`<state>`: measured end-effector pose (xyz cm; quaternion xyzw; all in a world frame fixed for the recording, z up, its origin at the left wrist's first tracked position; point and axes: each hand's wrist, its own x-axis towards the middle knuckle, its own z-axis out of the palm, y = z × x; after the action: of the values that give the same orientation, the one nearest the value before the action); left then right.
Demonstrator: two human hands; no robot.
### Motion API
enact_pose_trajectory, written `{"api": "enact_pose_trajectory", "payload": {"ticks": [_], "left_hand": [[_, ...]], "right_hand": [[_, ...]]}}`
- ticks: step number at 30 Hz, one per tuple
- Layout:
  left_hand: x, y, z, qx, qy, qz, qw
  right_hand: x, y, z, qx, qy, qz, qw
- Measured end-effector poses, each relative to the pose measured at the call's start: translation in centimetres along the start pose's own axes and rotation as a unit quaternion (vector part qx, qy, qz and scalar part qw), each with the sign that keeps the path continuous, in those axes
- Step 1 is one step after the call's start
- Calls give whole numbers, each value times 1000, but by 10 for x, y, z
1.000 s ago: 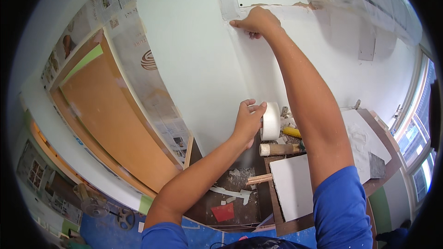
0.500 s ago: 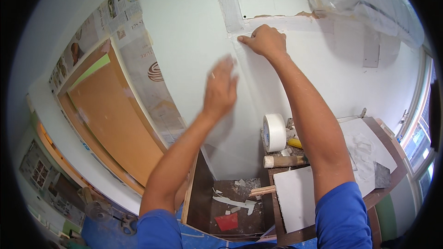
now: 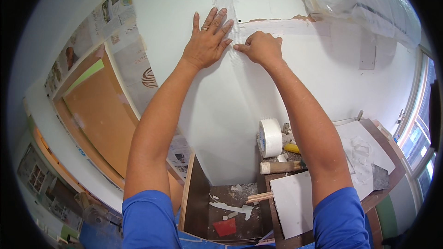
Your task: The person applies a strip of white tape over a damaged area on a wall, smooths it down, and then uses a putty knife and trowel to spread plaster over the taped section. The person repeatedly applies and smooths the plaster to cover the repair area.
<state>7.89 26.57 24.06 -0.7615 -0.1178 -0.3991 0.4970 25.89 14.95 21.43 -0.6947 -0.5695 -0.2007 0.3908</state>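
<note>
A strip of white mesh joint tape [image 3: 234,32] runs down the inner corner of the pale wall. My left hand [image 3: 207,41] lies open on the wall left of the strip, fingers spread and a ring on one of them. Across the corner, my right hand [image 3: 263,48] has its fingers curled in and its thumb pressed on the mesh. Whatever those curled fingers may hold is hidden. Below, a roll of white tape [image 3: 272,137] stands on edge on the dark cabinet, beside my right forearm.
Near the roll lie a wooden handle [image 3: 279,167] and a yellow tool [image 3: 291,148]. White boards [image 3: 293,203] rest on the cabinet. The open compartment holds scraps and a red piece [image 3: 224,227]. Plastic sheeting [image 3: 360,4] bulges at upper right; newspaper masking [image 3: 134,55] edges the orange panel.
My left hand has risen from mid-wall and now rests flat beside the corner. My right hand stays at the mesh, sitting slightly lower in view with its thumb still on the strip.
</note>
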Motion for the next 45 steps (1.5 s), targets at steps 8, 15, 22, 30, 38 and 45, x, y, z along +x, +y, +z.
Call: {"api": "enact_pose_trajectory", "payload": {"ticks": [8,15,22,30,38,45], "left_hand": [[-3,-2,0,39,-20,21,999],[15,5,14,-22,40,29,999],[-16,-24,23,-4,128,90,988],[10,-10,35,13,219,123,968],[-17,-19,24,-55,113,72,989],[-10,23,4,-219,174,-119,953]], "right_hand": [[-8,-4,-4,-4,-26,-27,999],[-2,15,-13,-29,-6,-34,999],[-55,57,-94,-148,-155,-100,972],[-298,261,-289,-306,-278,218,884],[-444,334,-238,-155,-153,358,908],[-414,282,-297,157,-79,414,893]]}}
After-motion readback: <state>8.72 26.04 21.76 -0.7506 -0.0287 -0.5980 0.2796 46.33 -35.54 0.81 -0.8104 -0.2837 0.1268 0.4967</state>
